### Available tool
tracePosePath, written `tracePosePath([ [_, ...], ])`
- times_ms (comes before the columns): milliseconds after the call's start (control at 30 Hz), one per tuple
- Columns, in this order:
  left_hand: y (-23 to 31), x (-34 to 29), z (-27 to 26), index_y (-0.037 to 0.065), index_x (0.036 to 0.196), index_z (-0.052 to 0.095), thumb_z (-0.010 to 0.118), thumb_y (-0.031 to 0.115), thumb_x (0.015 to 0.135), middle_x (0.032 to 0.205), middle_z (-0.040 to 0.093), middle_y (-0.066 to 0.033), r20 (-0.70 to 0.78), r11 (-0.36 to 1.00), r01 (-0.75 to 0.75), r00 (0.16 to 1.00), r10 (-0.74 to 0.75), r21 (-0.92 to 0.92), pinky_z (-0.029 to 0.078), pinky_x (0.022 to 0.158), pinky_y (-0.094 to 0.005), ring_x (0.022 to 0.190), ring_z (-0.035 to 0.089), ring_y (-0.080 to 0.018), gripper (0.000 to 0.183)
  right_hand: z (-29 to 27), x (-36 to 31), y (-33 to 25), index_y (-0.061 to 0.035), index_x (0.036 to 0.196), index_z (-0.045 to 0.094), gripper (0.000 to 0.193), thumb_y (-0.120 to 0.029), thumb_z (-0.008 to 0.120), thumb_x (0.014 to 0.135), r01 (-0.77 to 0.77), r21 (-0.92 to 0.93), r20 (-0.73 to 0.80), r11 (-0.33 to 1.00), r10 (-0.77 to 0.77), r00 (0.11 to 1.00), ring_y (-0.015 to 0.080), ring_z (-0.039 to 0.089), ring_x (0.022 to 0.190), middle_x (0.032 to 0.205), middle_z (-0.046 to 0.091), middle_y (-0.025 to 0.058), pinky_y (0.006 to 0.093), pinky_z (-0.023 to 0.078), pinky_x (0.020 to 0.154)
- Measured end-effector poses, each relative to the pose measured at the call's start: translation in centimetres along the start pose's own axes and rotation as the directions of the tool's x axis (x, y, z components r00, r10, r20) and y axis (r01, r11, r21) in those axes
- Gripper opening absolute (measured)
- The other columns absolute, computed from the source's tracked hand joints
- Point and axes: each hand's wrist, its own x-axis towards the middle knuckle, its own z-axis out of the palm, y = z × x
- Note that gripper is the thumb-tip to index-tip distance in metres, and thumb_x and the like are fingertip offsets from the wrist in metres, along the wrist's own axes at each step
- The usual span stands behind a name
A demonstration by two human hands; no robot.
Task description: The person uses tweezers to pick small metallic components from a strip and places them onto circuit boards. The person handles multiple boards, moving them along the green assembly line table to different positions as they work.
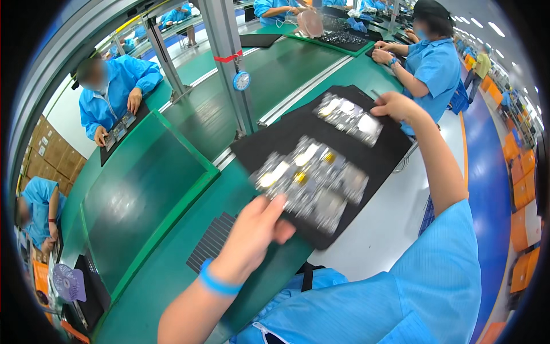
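A black mat lies in front of me at the green bench's edge, with silvery circuit boards on it, smeared by motion. My left hand, with a blue wristband, is closed at the lower left edge of the nearer circuit board panel; its thumb lies against the board and some fingers are hidden. Yellow patches show on that panel. By the mat's far right edge, my right hand pinches a thin dark thing, too blurred to name. Just left of it rests the farther board panel.
Dark strips lie on the bench by my left wrist. A green-framed panel stands to the left. A metal post carries a round blue timer. Co-workers in blue sit across and at right; a purple fan stands lower left.
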Motion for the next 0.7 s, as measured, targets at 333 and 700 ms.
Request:
tracePosePath([
  [333,-2.4,18.3,7.5,-0.003,0.133,0.039,0.055,0.016,0.092,0.115,0.053,-0.0076,0.051,0.947,-0.033,0.997,0.052,-0.319,0.047,0.073,-0.029,0.088,0.058,-0.0144,0.048,-0.2,15.7,11.5,0.0003,0.094,0.068,0.035,-0.028,0.073,0.075,-0.116,-0.342,-0.447,0.932,-0.053,0.893,0.0385,0.064,0.09,0.094,0.067,0.0229,0.042,0.05,0.08],
  [700,-3.7,-3.4,-2.3,0.004,0.124,0.05,0.061,0.01,0.085,0.121,0.049,-0.0135,0.255,0.839,-0.402,0.911,0.324,0.367,0.052,0.077,-0.0294,0.092,0.061,-0.0173,0.04,18.0,-7.9,-5.9,-0.005,0.116,0.056,0.042,-0.022,0.069,0.08,0.509,-0.48,-0.263,0.715,-0.67,0.694,0.0349,0.063,0.094,0.126,0.052,0.0198,0.0433,0.052,0.073],
])
